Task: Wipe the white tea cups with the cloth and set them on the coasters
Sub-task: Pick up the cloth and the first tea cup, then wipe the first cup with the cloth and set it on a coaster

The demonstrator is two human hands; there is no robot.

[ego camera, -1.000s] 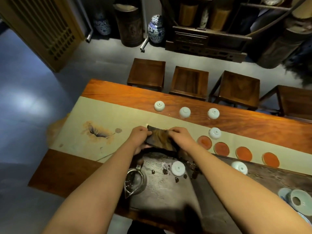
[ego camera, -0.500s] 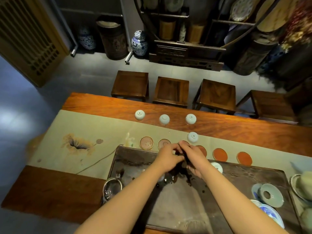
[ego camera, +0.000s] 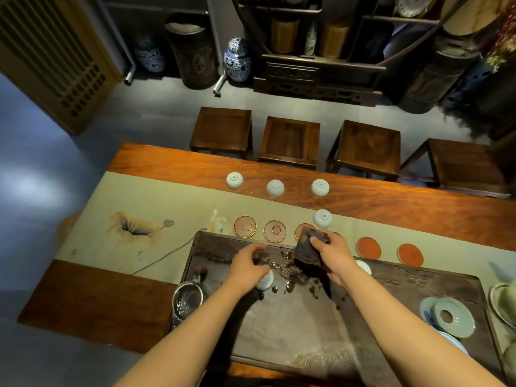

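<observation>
1. The right hand (ego camera: 331,256) is gripping a dark cloth (ego camera: 308,247), fingers curled shut around it, holding it up over the far edge of the dark tea tray (ego camera: 405,286). The cloth is hanging down a bit below the palm.
2. The left hand (ego camera: 250,265) is sitting curled over a white cup (ego camera: 265,280) on the tray. It looks like it's closing on the cup, but only a bit of the cup is peeking out near the wrist, so I can't tell how firm the grip is.
3. Another white cup (ego camera: 364,267) is poking out just behind the right wrist, also on the tray.
4. Four more cups are sitting upside down farther out: three in a row (ego camera: 275,187) right where the pale runner (ego camera: 167,208) is meeting the bare wood of the desk (ego camera: 418,208), and one (ego camera: 322,218) closer in, just beyond the cloth.
5. The coasters are lying in a line on the runner, right along the tray's far edge: two pinkish ones (ego camera: 245,226) on the left, one partly hiding behind the cloth, and two orange ones (ego camera: 368,247) off to the right. None of them is carrying a cup.
6. A little glass pitcher with a strainer (ego camera: 188,298) is sitting at the tray's left corner, and some pale saucers (ego camera: 452,317) are stacking up at the right end.
</observation>
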